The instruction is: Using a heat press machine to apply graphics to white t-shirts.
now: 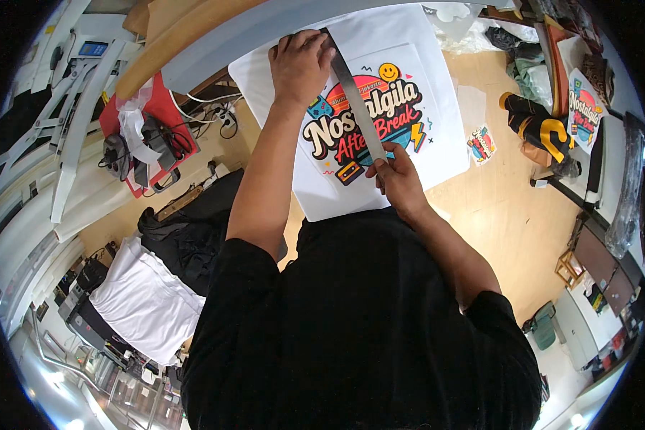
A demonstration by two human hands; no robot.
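Note:
A long metal ruler (pixel 355 97) slants across a sheet with a colourful printed design (pixel 408 68). The sheet lies on a flat white cloth-like surface (pixel 441 107) with rounded corners. At the ruler's far end my left hand (pixel 299 68) has its fingers curled over, thumb and forefinger against the metal. My right hand (pixel 400 179) pinches the near end between thumb and fingers, by the lower right of the design. Part of the print is hidden under the ruler.
A grey-white beam (pixel 215 44) of equipment crosses just beyond the cloth. To the left are a red tray (pixel 186 140) with cables and a black cloth (pixel 193 222). A small printed piece (pixel 481 143) lies on the right, near a black and yellow garment (pixel 534 125).

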